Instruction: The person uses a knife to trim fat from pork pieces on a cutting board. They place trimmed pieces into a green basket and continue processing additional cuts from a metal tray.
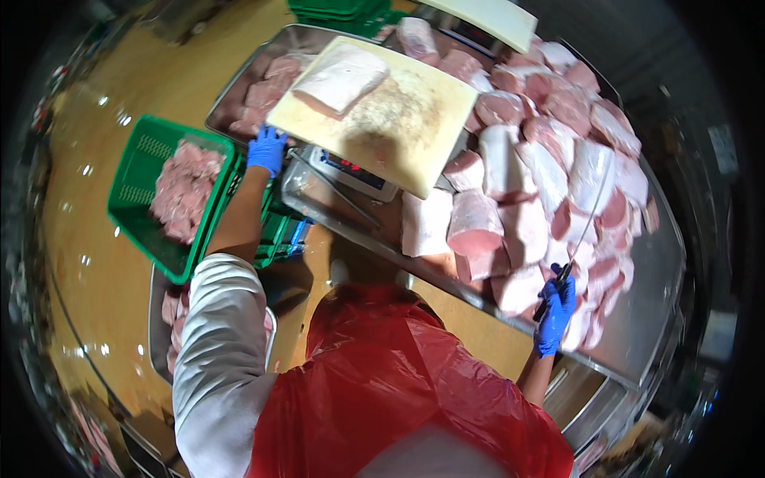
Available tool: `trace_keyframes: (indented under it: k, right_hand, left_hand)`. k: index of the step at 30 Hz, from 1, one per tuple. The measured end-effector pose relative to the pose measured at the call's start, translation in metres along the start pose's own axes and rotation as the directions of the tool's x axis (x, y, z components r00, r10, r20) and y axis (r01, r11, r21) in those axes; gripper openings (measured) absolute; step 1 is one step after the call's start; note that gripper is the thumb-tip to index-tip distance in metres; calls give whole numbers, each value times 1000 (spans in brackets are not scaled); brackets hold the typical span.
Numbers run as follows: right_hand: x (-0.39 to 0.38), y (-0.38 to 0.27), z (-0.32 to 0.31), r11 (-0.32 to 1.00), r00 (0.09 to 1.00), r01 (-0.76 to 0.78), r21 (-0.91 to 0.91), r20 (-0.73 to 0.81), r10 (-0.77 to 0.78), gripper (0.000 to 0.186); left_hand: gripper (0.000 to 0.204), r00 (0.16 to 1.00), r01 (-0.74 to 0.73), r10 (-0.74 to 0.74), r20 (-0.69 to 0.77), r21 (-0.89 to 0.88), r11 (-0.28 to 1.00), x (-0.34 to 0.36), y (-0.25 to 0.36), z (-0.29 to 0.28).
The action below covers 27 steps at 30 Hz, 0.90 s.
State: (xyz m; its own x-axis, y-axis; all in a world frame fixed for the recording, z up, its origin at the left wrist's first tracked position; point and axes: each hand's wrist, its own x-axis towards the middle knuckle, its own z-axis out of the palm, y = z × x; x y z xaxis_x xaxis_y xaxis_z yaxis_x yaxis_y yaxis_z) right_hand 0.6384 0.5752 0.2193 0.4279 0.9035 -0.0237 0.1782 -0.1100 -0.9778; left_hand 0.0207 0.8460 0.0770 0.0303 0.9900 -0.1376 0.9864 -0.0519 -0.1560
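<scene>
My left hand (pixel 267 150), blue-gloved, rests with fingers apart at the tray edge by the near-left corner of a cream cutting board (pixel 426 107). A slab of pale meat (pixel 339 73) lies on that board, which sits over a scale (pixel 351 171) with a red display. A thin metal rod (pixel 335 187) lies beside the scale. My right hand (pixel 555 311), also gloved, is closed on the black handle of a long knife (pixel 584 229), its blade angled up over many cut pork pieces (pixel 500 163) heaped on a steel table (pixel 647 319).
A green crate (pixel 127 191) of meat scraps is left of my left arm, with more green crates (pixel 279 243) beside it and a meat tray (pixel 155 334) behind. Trimmed pieces (pixel 263 95) lie left of the board. Another board (pixel 478 20) and green crates (pixel 335 12) stand at the far side.
</scene>
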Motion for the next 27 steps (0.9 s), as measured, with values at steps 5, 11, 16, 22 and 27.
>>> trace_keyframes:
  k: [5, 11, 16, 22, 27]
  right_hand:
    - [-65, -50, 36, 955, 980, -124, 270, 184, 75, 42]
    - [-139, -24, 93, 888, 970, -241, 391, 124, 209, 47]
    - [-131, -59, 109, 945, 1000, 1, 326, -4, 0, 29]
    - [-105, -36, 99, 914, 981, 101, 393, 112, -157, 18]
    - [-154, 94, 108, 946, 818, 321, -48, 517, -251, 13]
  left_hand:
    - [37, 966, -223, 191, 173, 186, 957, 39, -18, 21]
    - [24, 864, -493, 459, 207, 165, 854, -8, -13, -41]
    - [11, 850, -523, 527, -20, 88, 848, -101, -8, -99]
    - [14, 976, -200, 204, -75, 66, 978, -247, 7, -129]
    - [21, 979, 198, -204, 18, -349, 916, -429, 33, -52]
